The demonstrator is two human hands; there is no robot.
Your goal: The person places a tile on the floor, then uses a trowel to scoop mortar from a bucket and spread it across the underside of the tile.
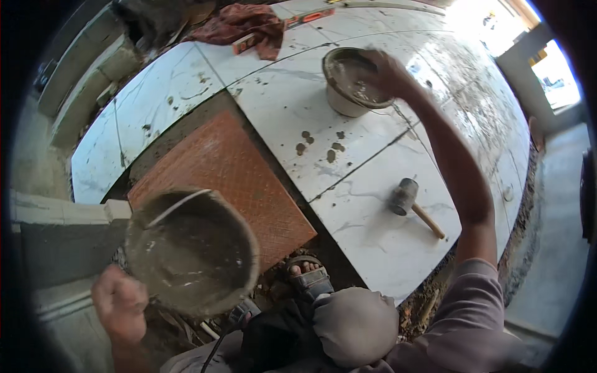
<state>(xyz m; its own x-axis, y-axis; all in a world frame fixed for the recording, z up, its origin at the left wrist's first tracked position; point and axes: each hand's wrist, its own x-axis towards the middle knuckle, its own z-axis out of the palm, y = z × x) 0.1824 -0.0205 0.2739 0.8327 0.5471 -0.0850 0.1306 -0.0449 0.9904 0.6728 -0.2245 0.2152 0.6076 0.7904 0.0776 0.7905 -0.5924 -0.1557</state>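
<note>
White marble-look floor tiles point(373, 242), spattered with mortar. Left hand point(119, 303) clamped on grey mortar bucket point(191, 250) over orange tile point(233, 171); right hand point(388, 71) gripping white bucket's point(348, 84) rim. Rubber mallet point(413, 205) nearby.

The floor point(280, 112) is covered with large white marble-pattern tiles, dirty with grey mortar spots, and one strip beside them is not tiled and shows bare ground. On the white tiles stand a small white bucket point(348, 84) with grey mortar inside, a rubber mallet point(413, 205) with wooden handle lying well apart from it, and a reddish cloth point(245, 25) near an orange spirit level point(305, 17) at the far edge. An orange textured tile point(230, 180) lies on the bare strip, just beside the white tiles.
</note>
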